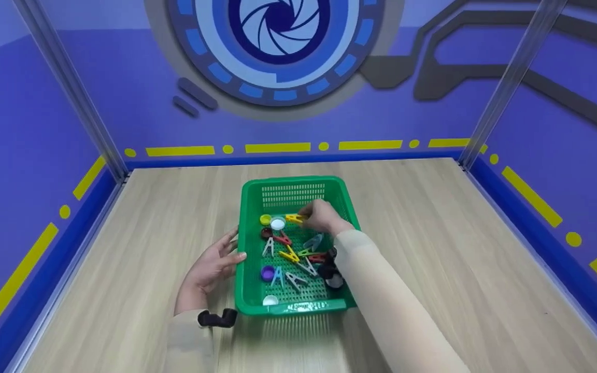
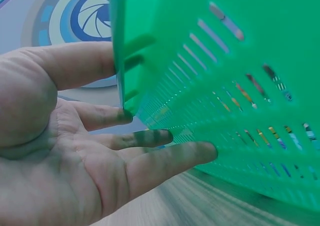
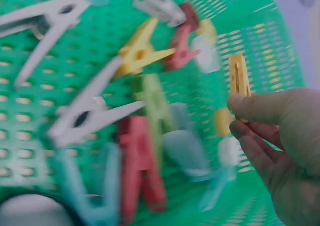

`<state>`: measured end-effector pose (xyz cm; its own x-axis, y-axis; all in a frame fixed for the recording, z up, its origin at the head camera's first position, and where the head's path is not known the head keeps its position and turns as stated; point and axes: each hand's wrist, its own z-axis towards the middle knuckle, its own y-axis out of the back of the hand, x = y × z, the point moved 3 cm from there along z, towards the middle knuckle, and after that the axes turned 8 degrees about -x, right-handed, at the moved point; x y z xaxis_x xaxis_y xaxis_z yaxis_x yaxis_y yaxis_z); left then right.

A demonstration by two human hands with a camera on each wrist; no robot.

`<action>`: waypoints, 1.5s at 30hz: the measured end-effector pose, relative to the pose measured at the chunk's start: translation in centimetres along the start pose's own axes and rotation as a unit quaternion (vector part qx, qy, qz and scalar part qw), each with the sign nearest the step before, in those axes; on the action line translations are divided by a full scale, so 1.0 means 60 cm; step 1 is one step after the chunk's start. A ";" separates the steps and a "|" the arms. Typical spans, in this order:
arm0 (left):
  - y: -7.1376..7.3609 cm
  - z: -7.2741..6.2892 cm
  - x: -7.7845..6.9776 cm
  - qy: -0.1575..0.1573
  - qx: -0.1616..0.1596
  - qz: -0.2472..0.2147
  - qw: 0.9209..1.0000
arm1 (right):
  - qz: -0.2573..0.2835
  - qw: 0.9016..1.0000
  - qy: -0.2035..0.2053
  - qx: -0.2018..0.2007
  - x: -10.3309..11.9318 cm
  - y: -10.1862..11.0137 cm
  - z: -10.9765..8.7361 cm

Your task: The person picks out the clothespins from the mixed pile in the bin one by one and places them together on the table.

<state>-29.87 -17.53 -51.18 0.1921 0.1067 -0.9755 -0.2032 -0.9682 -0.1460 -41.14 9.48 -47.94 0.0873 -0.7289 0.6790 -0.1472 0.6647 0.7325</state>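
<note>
A green plastic basket (image 1: 244, 207) stands on the wooden table, with coloured clothespins and small caps inside. My left hand (image 1: 213, 267) holds the basket's left side, the thumb over the rim and the fingers (image 2: 165, 168) against the outer wall. Inside the far part of the basket, my right hand (image 1: 322, 215) pinches a yellow clothespin (image 3: 239, 75) between thumb and fingers. Close by it lie a white cap (image 1: 278, 224) and a yellow cap (image 1: 266, 219). Another yellow clothespin (image 1: 289, 254) rests on the basket floor. The right forearm hides part of the basket's right side.
A purple cap (image 1: 268, 273), a light blue clothespin (image 1: 277, 277) and a grey clothespin (image 1: 296, 281) lie in the near part of the basket. Wooden tabletop (image 1: 174, 207) surrounds the basket. Blue panels (image 1: 122, 77) stand behind and on both sides.
</note>
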 end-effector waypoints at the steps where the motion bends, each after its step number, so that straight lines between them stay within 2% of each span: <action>1: 0.000 0.000 0.000 0.001 0.000 -0.002 1.000 | 0.006 1.000 0.008 0.001 0.007 0.007 0.001; 8: 0.001 -0.001 0.000 0.002 -0.005 0.003 1.000 | 0.034 0.995 0.088 -0.009 0.045 0.079 -0.006; 12: 0.000 -0.001 0.000 0.005 -0.008 0.005 1.000 | 0.074 0.991 0.101 -0.043 0.030 0.137 -0.027; 16: -0.001 -0.001 0.000 0.008 -0.011 0.010 1.000 | 0.131 0.984 0.064 -0.107 -0.027 0.186 -0.053; 19: 0.000 0.000 0.000 0.010 -0.015 0.013 1.000 | 0.171 0.970 0.009 -0.171 -0.087 0.201 -0.065; 22: 0.000 0.001 -0.001 0.004 -0.012 0.012 1.000 | 0.198 0.950 -0.050 -0.235 -0.148 0.193 -0.071; 25: 0.001 0.001 -0.001 0.002 -0.006 0.009 1.000 | 0.208 0.932 -0.103 -0.280 -0.199 0.166 -0.073; 28: 0.001 0.000 0.000 0.005 -0.005 0.010 1.000 | 0.209 0.919 -0.143 -0.301 -0.234 0.136 -0.072; 32: -0.002 0.001 -0.002 0.000 -0.009 0.010 1.000 | 0.216 0.910 -0.164 -0.314 -0.256 0.113 -0.066; 34: -0.002 0.002 -0.003 -0.003 -0.009 0.009 1.000 | 0.221 0.910 -0.171 -0.308 -0.264 0.104 -0.063; 38: -0.001 0.001 -0.002 -0.004 -0.007 0.009 1.000 | 0.210 0.916 -0.169 -0.297 -0.277 0.088 -0.061; 40: -0.001 0.001 -0.002 -0.004 -0.007 0.008 1.000 | 0.191 0.919 -0.159 -0.305 -0.283 0.082 -0.061; 45: 0.000 -0.002 0.000 -0.004 -0.002 0.007 1.000 | 0.179 0.920 -0.146 -0.317 -0.290 0.070 -0.061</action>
<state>-29.78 -17.58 -51.17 0.1819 0.0959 -0.9786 -0.2020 -0.9704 -0.1326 -39.69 25.58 -56.50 -0.1378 -0.3960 0.9079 0.4970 0.7652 0.4092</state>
